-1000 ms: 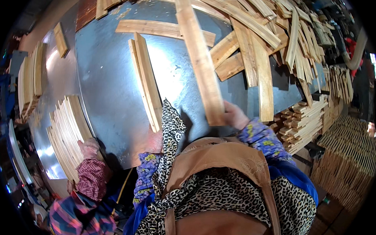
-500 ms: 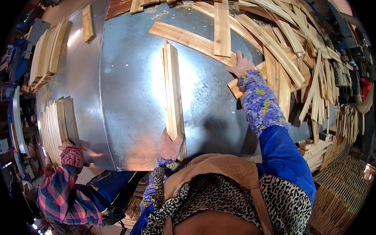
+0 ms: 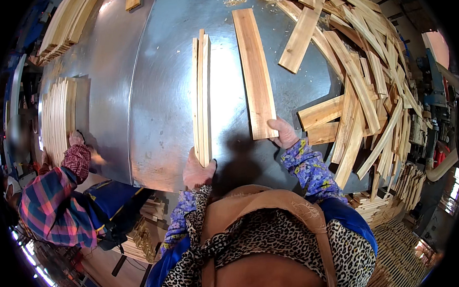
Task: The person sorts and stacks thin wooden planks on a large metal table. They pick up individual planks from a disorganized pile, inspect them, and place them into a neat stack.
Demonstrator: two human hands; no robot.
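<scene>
My left hand (image 3: pixel 198 170), in a pale pink glove, is closed round the near end of a small bundle of narrow wooden boards (image 3: pixel 202 99) standing on edge on the metal table (image 3: pixel 162 90). My right hand (image 3: pixel 283 132), gloved alike, grips the near right corner of a single flat wooden board (image 3: pixel 256 74). That board points away from me, a short gap to the right of the bundle. Another loose board (image 3: pixel 302 38) lies at an angle beyond it on the right.
A large jumbled heap of wooden strips (image 3: pixel 359 83) covers the table's right side. Stacked boards (image 3: pixel 59 111) stand at the left, where a co-worker in a plaid shirt (image 3: pixel 52 205) has hands on them. More board stacks (image 3: pixel 68 25) sit at the far left.
My right hand has taken hold of a flat board from beside the heap and drawn it nearer, turning it lengthwise. My left hand still holds the bundle. The view has shifted.
</scene>
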